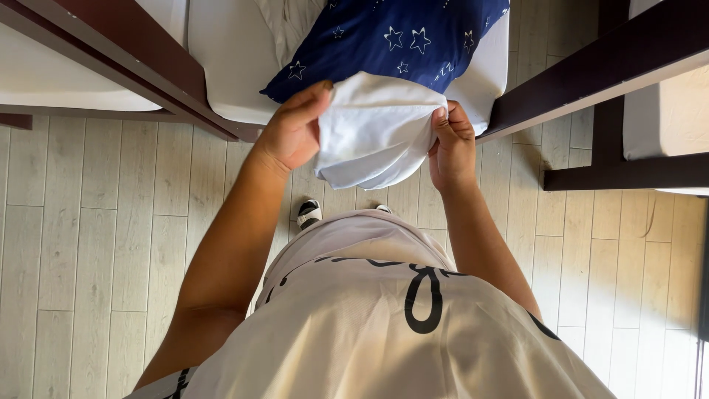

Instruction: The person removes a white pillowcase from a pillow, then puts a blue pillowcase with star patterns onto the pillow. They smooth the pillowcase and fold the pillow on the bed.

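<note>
White cloth (pixel 377 129) hangs bunched between both hands, held in the air just in front of the mattress (pixel 236 66) edge and touching or nearly touching the blue starred pillow (pixel 391 37) that lies on it. My left hand (pixel 295 133) grips the cloth's left side, thumb on top and fingers curled underneath. My right hand (pixel 452 144) pinches the right edge, fingers clenched tight on the fabric. Below the mattress edge I see pale plank floor (pixel 88 244) and a shoe (pixel 309 213) poking out under my shirt.

Risks, as I judge them: the right pinch catches only a thin fold, so a tug could pull the cloth free on that side and let it drop toward the floor. The lower folds sag loose under the mattress edge and could snag on the dark bed frame (pixel 148 74) beside it. Pulling across the pillow might also drag it off the mattress.
</note>
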